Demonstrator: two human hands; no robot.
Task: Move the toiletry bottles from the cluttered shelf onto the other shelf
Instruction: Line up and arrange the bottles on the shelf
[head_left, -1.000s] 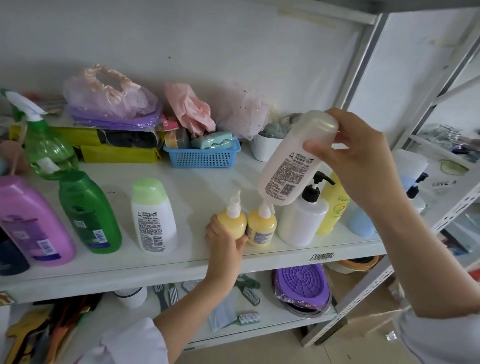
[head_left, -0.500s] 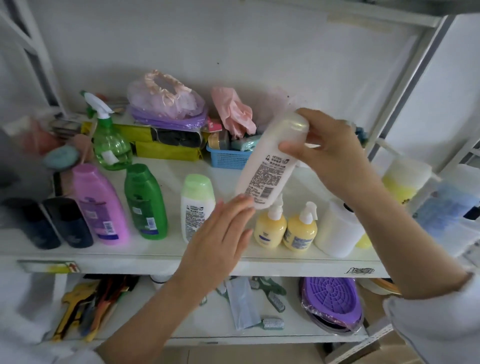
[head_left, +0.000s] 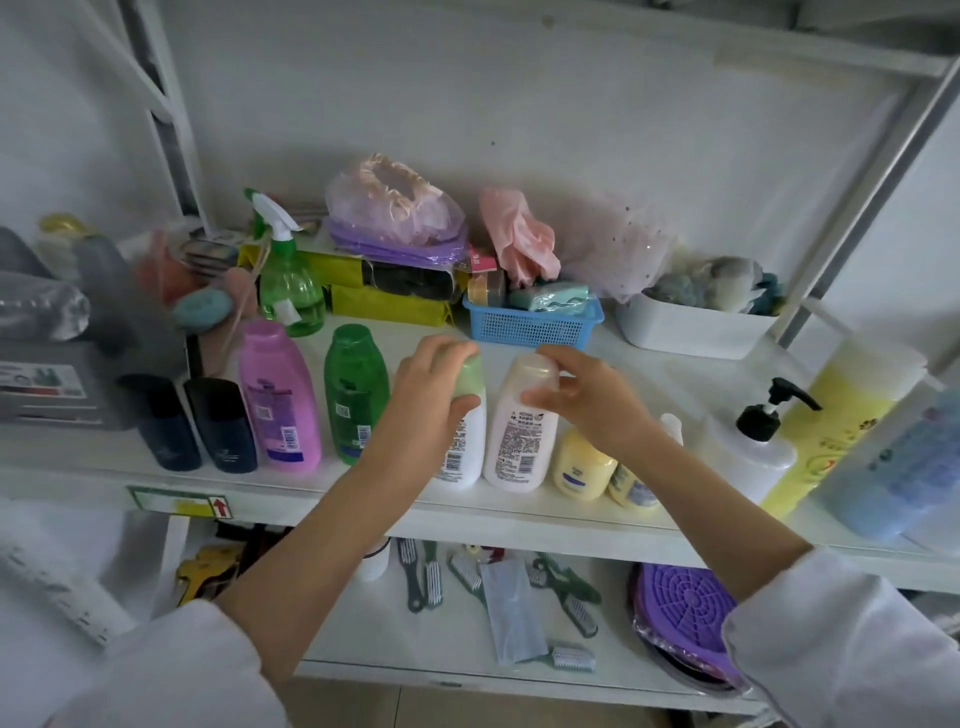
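Observation:
On the white middle shelf (head_left: 332, 493) stands a row of bottles. My right hand (head_left: 587, 400) grips the pale cap of a white-pink bottle (head_left: 519, 447) that stands upright on the shelf. My left hand (head_left: 436, 384) grips the light green cap of a white bottle (head_left: 465, 452) just left of it. Further left are a green bottle (head_left: 356, 392), a pink bottle (head_left: 278, 397) and two dark blue bottles (head_left: 195, 426). To the right sit two small yellow pump bottles (head_left: 579, 465), a white pump bottle (head_left: 748, 457), a tall yellow bottle (head_left: 836, 426) and a blue bottle (head_left: 898, 457).
Behind the row are a green spray bottle (head_left: 288, 283), a blue basket (head_left: 530, 325), a white tub (head_left: 691, 330), yellow boxes and bagged items. The lower shelf (head_left: 467, 670) holds brushes and a purple mat (head_left: 685, 618). Grey containers crowd the left end.
My right hand brought the white-pink bottle down from mid-air and stood it on the shelf. My left hand left the small yellow bottle and took hold of the green-capped bottle. The view shifted left.

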